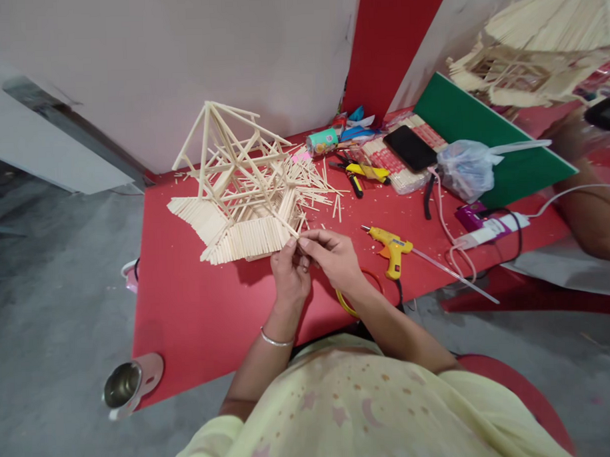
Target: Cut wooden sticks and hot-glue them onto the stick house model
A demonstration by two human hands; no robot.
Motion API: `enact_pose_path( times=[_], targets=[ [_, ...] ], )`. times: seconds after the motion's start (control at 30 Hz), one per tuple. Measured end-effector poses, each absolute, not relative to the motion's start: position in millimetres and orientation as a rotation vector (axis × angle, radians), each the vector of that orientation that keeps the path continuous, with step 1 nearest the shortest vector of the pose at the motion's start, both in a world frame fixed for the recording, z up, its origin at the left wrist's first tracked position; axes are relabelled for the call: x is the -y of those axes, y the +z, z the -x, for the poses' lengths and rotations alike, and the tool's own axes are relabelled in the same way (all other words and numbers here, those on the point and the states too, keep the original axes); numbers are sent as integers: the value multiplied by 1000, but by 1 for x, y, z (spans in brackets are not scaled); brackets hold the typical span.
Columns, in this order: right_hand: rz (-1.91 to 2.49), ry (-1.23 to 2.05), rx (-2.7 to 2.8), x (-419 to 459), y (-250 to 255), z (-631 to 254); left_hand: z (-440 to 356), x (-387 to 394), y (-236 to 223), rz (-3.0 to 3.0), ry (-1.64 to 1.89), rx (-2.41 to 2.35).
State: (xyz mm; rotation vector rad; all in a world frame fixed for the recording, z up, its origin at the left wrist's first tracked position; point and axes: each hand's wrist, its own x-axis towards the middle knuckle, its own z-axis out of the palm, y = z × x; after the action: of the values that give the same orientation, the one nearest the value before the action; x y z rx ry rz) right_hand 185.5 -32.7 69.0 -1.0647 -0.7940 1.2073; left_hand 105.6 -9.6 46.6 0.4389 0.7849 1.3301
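Note:
A model pavilion made of thin wooden sticks (pixel 250 237) stands on the red table, with an open pointed frame on top and slatted, sloping roof panels below. At its front right corner, my left hand (pixel 290 272) is closed, thumb and fingers pinched together near the panel's edge. Fingertips of my right hand (pixel 333 257) meet the left ones there, pinched at the end of a wooden stick (pixel 287 227). My fingers partly hide that end. A yellow hot glue gun (pixel 393 249) with a clear glue stick lies right of my right hand.
Loose sticks (pixel 316 181) lie behind the model. Pliers (pixel 353 180), a yellow cutter (pixel 368 171), a phone (pixel 409 148), a plastic bag (pixel 466 169) and a power strip (pixel 492 230) are farther right. A metal mug (pixel 133 382) stands at the front left corner. Another person's arm (pixel 591 198) shows at right.

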Motion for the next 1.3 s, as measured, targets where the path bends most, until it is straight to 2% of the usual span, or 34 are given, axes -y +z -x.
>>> enact_pose_path(
  times=[1.03, 1.17, 1.3],
  targets=[
    [1079, 1184, 810, 31, 65, -185, -105, 9, 43, -428, 1346, -697],
    [1083, 1074, 894, 35, 65, -185, -105, 9, 42, -417, 1348, -693],
    [1206, 776, 1065, 39, 66, -187, -105, 9, 39, -438, 1321, -696]
  ],
)
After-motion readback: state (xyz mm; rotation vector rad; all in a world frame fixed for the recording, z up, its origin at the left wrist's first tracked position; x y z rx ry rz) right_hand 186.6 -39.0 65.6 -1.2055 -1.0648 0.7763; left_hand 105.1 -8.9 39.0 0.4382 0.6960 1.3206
